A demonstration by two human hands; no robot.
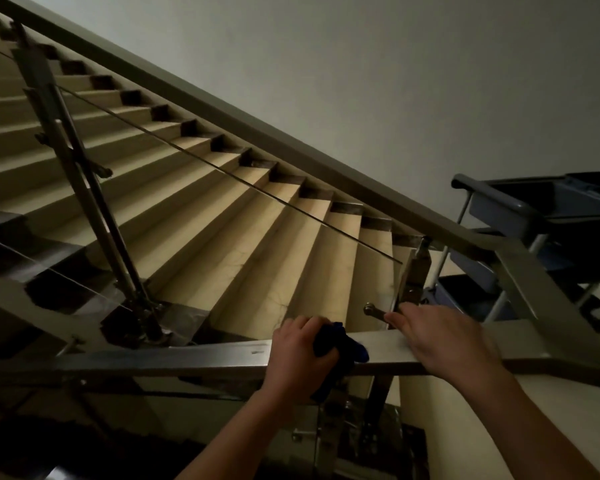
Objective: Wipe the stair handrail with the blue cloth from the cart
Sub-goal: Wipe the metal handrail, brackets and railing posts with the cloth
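Most of the handrail seems unwiped: left hand fingers clamp the blue cloth on it, right hand fingers rest straight.

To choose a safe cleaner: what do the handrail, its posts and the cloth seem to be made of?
Handrail: probably brushed metal, flat-topped; dull grey sheen, faint smears. Posts: likely polished stainless steel; bright narrow highlights. Blue cloth: soft fabric, perhaps microfibre; it bunches in folds in the left hand.
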